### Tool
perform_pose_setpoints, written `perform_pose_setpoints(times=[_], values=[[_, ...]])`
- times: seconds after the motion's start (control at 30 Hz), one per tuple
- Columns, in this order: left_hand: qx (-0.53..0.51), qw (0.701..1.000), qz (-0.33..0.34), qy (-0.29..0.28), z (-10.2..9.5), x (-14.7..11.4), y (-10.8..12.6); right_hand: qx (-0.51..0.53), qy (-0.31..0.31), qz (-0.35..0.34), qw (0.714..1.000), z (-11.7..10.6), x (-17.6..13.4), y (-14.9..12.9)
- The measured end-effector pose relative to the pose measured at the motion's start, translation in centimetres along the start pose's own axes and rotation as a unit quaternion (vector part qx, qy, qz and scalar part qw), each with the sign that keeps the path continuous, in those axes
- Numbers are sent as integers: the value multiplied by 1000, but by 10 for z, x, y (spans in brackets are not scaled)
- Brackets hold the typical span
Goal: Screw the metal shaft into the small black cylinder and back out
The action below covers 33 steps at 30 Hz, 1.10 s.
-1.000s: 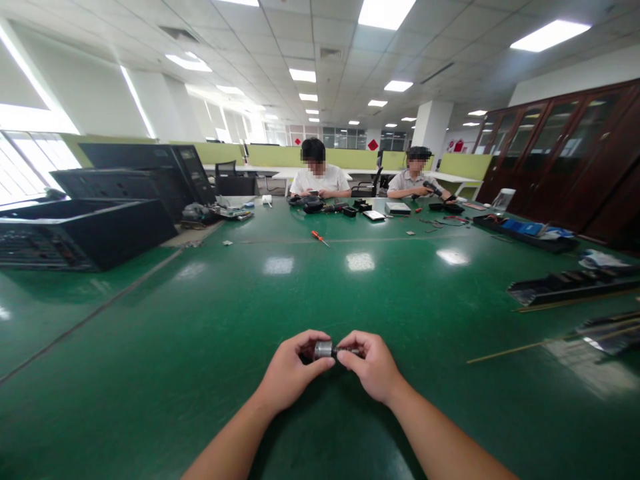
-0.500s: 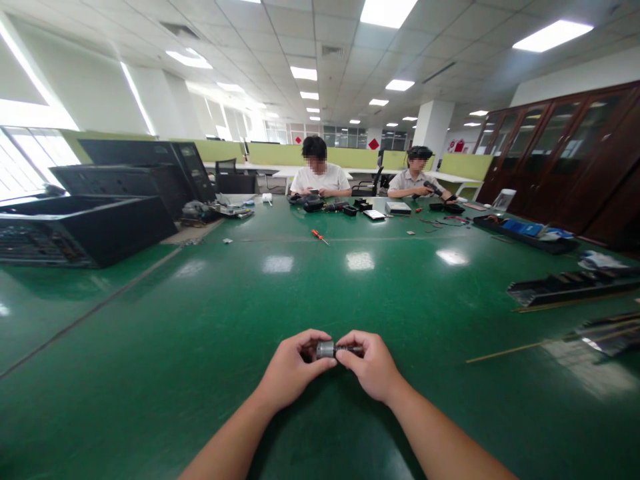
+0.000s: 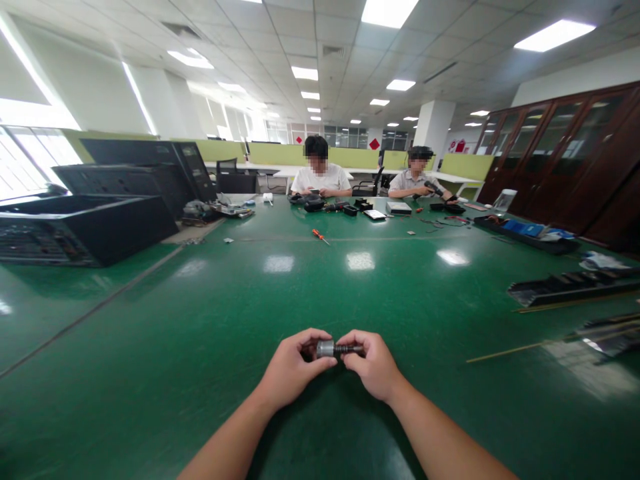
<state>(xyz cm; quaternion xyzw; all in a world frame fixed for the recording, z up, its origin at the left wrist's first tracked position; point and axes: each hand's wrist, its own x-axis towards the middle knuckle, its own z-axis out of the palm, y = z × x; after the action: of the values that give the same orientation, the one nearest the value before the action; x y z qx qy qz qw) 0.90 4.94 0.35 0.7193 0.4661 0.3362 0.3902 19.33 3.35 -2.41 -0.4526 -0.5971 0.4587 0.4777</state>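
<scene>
Between my two hands, just above the green table (image 3: 320,287), is a small metal part: a silver cylinder (image 3: 325,349) with a dark ridged shaft (image 3: 345,349) sticking out to the right. Its exact kind I cannot make out. The fingers and thumb of my left hand (image 3: 293,367) are closed around the cylinder, hiding its left end. My right hand (image 3: 374,368) pinches the far end of the shaft, with the thumb below and the fingers curled over it. The part lies roughly level.
An orange screwdriver (image 3: 320,236) lies mid-table. Dark computer cases (image 3: 95,230) stand at the left. Black trays (image 3: 525,233) and thin brass-coloured rods (image 3: 505,351) lie at the right. Two people sit across the table behind scattered tools and parts.
My right fingers have slid slightly to the right along the shaft, so more of its ridged length shows. The left hand keeps its hold on the cylinder.
</scene>
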Motion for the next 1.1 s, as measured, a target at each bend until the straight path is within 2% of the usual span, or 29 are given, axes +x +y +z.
perform_pose_setpoints(times=[1.1], values=[[-26, 1000, 0, 6, 0, 1, -4, 0, 16, 26, 1000, 3, 1, -1]])
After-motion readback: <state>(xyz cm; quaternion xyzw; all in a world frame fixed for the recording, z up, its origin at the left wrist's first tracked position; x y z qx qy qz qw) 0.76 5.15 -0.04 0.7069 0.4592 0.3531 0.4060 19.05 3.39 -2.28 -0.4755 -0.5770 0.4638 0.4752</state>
